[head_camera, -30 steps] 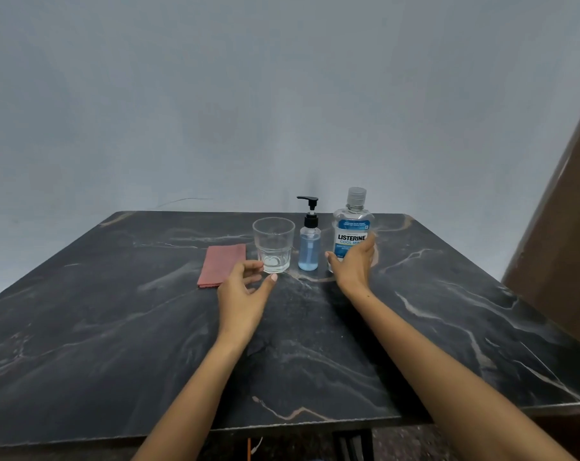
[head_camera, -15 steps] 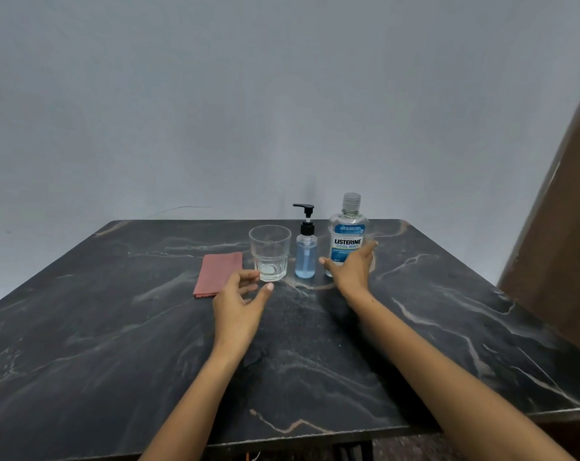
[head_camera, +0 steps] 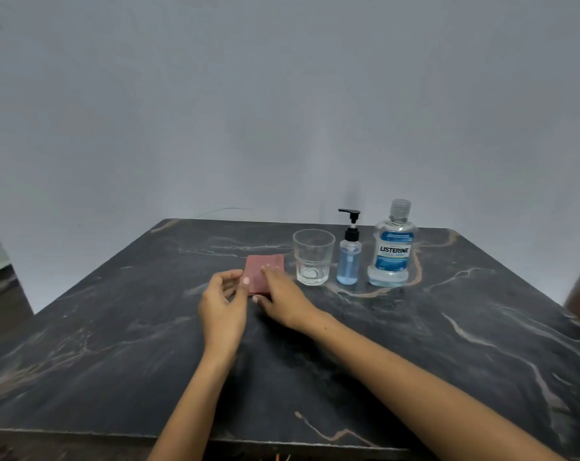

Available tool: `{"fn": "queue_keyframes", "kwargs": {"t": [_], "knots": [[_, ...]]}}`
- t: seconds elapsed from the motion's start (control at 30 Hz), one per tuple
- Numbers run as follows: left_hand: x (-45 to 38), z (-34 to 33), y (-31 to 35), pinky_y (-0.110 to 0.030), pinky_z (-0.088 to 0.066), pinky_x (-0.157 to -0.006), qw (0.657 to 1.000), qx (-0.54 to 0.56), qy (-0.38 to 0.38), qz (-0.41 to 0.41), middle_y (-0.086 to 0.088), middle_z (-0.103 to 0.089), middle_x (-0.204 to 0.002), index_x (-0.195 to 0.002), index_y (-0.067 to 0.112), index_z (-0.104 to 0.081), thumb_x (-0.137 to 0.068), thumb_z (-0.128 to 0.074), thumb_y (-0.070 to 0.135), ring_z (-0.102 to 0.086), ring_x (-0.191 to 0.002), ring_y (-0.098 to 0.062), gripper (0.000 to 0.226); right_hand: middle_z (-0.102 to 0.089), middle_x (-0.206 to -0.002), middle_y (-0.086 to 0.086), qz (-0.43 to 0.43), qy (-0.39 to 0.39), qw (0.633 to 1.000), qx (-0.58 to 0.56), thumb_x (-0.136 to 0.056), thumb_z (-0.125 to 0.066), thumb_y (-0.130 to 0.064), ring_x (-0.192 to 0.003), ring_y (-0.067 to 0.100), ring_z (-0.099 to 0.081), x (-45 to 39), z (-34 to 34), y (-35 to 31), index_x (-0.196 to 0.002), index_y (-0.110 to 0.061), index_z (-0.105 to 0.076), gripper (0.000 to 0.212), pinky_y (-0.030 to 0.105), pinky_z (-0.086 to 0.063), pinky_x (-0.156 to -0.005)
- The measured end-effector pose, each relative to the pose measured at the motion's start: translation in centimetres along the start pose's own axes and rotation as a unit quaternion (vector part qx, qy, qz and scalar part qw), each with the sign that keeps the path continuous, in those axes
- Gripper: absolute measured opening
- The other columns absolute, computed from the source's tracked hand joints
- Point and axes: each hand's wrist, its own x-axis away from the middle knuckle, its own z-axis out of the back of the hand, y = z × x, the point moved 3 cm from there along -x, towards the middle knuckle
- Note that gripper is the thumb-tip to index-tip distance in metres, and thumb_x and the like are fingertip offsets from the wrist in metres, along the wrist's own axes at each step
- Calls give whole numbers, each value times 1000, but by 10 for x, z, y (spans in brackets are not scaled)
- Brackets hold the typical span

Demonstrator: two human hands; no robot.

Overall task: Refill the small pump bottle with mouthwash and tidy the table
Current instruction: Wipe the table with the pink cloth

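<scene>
Looks like the tidy-up step: right hand (head_camera: 282, 299) rests flat on the folded red cloth (head_camera: 261, 270), left hand (head_camera: 223, 302) loose and empty beside it. Pump bottle (head_camera: 348, 261) looks full, so next comes gripping the cloth to wipe the surface (head_camera: 115, 344).

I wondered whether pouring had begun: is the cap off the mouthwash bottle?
No, the mouthwash bottle stands upright with its clear cap on, and neither hand touches it.
</scene>
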Motion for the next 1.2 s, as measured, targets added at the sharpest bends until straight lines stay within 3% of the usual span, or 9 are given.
{"fn": "queue_keyframes", "kwargs": {"t": [0.13,0.37,0.53,0.7,0.83,0.93,1.07,1.13,1.2], "knots": [[2,0,-2,-20,-46,-78,1000,-4,6,5,0,-66,-92,-93,15,-61,-87,-62,5,-63,-86,-11,11,-13,-156,23,-35,-79,994,70,-97,-44,-30,-147,30,-7,-38,-17,-1,-145,7,-18,65,39,-9,-119],[6,-1,-2,-19,-48,-81,1000,-2,-16,7,6,-67,-96,-89,25,-60,-87,-64,9,-63,-92,-3,16,-28,-153,19,-65,-69,993,72,-98,-40,-19,-143,30,-24,-56,-27,5,-136,-4,-43,41,45,-24,-115],[7,-1,-1,-22,-47,-85,1000,-14,-15,13,6,-66,-97,-94,18,-62,-86,-64,9,-62,-93,-4,13,-62,-119,20,-130,16,979,-157,-99,-39,-18,-101,25,-55,-55,-12,4,-111,-2,-62,30,30,-41,-85],[6,3,-1,-22,-47,-86,999,-16,-10,25,5,-66,-97,-97,16,-62,-87,-63,13,-62,-93,-5,10,-56,-132,15,-173,70,866,-464,-102,-36,-19,-123,27,-53,-38,15,-2,-130,-7,-53,35,36,-39,-106],[10,8,5,-24,-48,-87,999,-23,-30,15,6,-66,-97,-96,18,-62,-87,-64,12,-62,-94,-7,11,-63,-118,15,-176,53,745,-641,-102,-36,-22,-114,29,-59,4,44,-1,-125,-4,-52,33,39,-49,-94],[19,15,10,-23,-50,-88,988,-85,-125,-24,7,-69,-98,-100,18,-65,-87,-64,15,-65,-94,-7,13,-70,-98,9,-172,44,713,-678,-100,-40,-22,-95,21,-67,58,71,12,-112,-7,-59,27,34,-56,-76],[38,25,11,-1,-36,-88,918,-269,-267,-118,12,-63,-121,-117,23,-63,-89,-59,34,-55,-110,4,31,-75,-95,3,-156,101,762,-620,-98,-44,-23,-86,13,-71,129,112,35,-111,-11,-64,26,27,-58,-71],[47,25,8,-14,-32,-105,880,-332,-316,-124,6,-49,-140,-129,21,-55,-91,-53,40,-42,-129,-2,43,-74,-97,-1,-141,165,861,-459,-98,-45,-24,-84,9,-68,156,128,46,-113,-15,-66,27,15,-53,-72],[56,23,6,-27,-18,-115,845,-389,-346,-124,4,-35,-150,-138,21,-45,-93,-45,45,-26,-140,-5,50,-71,-101,-3,-110,216,954,-177,-98,-46,-22,-86,10,-64,177,135,53,-114,-18,-65,25,3,-42,-68]]}}
